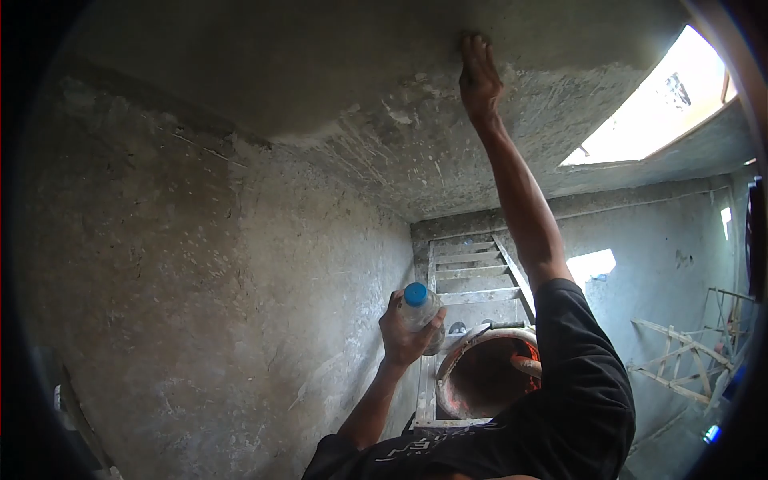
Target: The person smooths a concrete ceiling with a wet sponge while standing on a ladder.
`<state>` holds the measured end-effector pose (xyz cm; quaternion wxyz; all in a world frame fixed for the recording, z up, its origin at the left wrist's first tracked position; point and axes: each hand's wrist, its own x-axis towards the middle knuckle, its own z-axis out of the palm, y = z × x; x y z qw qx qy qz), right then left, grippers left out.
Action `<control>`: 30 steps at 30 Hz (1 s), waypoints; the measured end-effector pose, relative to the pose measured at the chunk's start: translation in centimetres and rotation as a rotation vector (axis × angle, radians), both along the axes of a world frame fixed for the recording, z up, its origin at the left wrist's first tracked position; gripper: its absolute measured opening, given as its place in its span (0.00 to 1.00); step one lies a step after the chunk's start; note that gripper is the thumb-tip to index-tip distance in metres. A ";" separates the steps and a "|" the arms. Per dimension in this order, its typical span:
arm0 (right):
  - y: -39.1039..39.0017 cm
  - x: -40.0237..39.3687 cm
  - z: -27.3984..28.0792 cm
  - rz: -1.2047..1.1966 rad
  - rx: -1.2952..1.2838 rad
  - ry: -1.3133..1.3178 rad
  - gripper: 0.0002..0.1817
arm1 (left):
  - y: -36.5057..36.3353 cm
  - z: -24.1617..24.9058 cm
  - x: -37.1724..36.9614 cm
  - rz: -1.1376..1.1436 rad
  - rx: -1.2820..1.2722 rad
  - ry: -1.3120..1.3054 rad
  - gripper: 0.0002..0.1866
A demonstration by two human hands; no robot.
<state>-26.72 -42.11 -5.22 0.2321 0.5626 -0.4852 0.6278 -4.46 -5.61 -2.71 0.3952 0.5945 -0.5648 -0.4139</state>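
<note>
My left hand (404, 334) is wrapped round a clear plastic bottle (424, 314) with a blue cap, held upright in front of the ladder. Overhead, my right hand (480, 78) reaches up with its fingers stretched out along the grey plastered ceiling (352, 56). Its palm seems to lie against the surface, near the line where smooth, darker plaster meets rough, scratched concrete (440, 160). Nothing shows in that hand. Below the bottle and close to my body stands a round bucket (450, 370) with a pale, crusted rim and a dark inside.
A ladder (478, 272) with pale rungs stands behind the bucket. To the left rises a rough plastered wall (192, 304). Bright light comes through an opening (652, 112) at the upper right. A pale frame like a trestle (680, 360) stands lower right.
</note>
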 end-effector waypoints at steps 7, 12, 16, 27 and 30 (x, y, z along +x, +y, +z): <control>3.4 0.0 -4.1 -0.004 0.296 0.134 0.21 | 0.1 0.3 -0.2 0.004 -0.002 0.004 0.22; 2.6 -0.1 1.2 -0.004 0.040 -0.171 0.21 | 0.3 0.2 0.0 0.003 -0.004 -0.003 0.22; 0.1 0.3 3.3 -0.065 -0.096 -0.201 0.19 | 0.2 0.1 0.1 0.009 -0.007 -0.038 0.22; 4.8 -0.1 1.5 0.175 0.190 -0.383 0.19 | 0.4 0.4 0.0 0.004 0.028 -0.002 0.22; 1.9 -1.4 2.5 0.047 -0.002 -0.269 0.21 | 0.3 0.9 -0.3 0.005 0.016 0.010 0.22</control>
